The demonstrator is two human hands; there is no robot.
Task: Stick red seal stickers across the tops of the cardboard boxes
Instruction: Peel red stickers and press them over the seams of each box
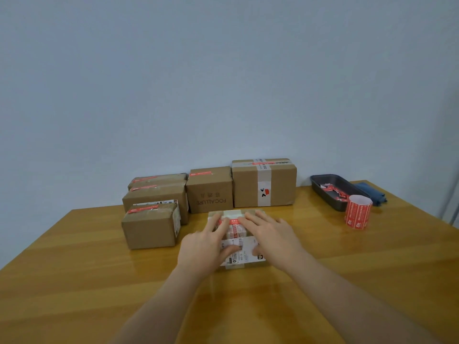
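Note:
A small cardboard box [237,214] with a white shipping label lies in the middle of the wooden table. A red seal sticker [233,221] runs across its top. My left hand [206,244] lies on the box's left half, its straight fingers pressing the sticker's left end. My right hand [270,235] lies flat on the right half, fingertips on the sticker's right end. Most of the box top is hidden under both hands. A roll of red seal stickers [357,211] stands upright at the right.
Several sealed cardboard boxes [210,189] stand in a row at the back and left, with one [150,227] close to my left hand. A dark tray [323,188] with torn red scraps and a blue cloth [371,192] sit at the back right.

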